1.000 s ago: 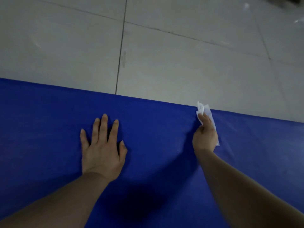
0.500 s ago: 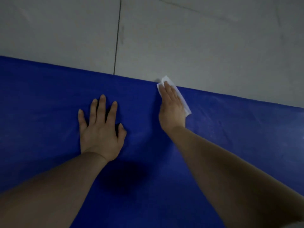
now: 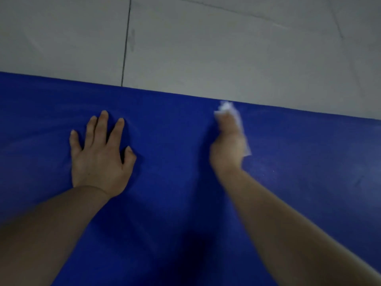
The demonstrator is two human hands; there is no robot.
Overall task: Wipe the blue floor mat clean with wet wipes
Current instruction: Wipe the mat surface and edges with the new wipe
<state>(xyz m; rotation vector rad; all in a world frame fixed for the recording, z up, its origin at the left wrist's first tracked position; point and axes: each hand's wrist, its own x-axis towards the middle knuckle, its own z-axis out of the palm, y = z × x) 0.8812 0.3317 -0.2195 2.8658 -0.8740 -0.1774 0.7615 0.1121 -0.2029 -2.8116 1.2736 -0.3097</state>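
The blue floor mat (image 3: pixel 175 193) fills the lower two thirds of the head view, its far edge running from left to right slightly downward. My left hand (image 3: pixel 99 155) lies flat on the mat with fingers spread and straight. My right hand (image 3: pixel 227 147) is blurred by motion near the mat's far edge and presses a white wet wipe (image 3: pixel 240 120) onto the mat. The wipe sticks out past the fingertips and along the hand's right side. Whether the fingers curl round the wipe is too blurred to make out.
Pale grey floor tiles (image 3: pixel 206 54) with dark grout lines lie beyond the mat's far edge. A faint lighter smear (image 3: pixel 288 170) shows on the mat right of my right hand.
My right hand slid the wipe left along the far edge, then back to the right. My left hand stayed flat in place. The view shifted a little.
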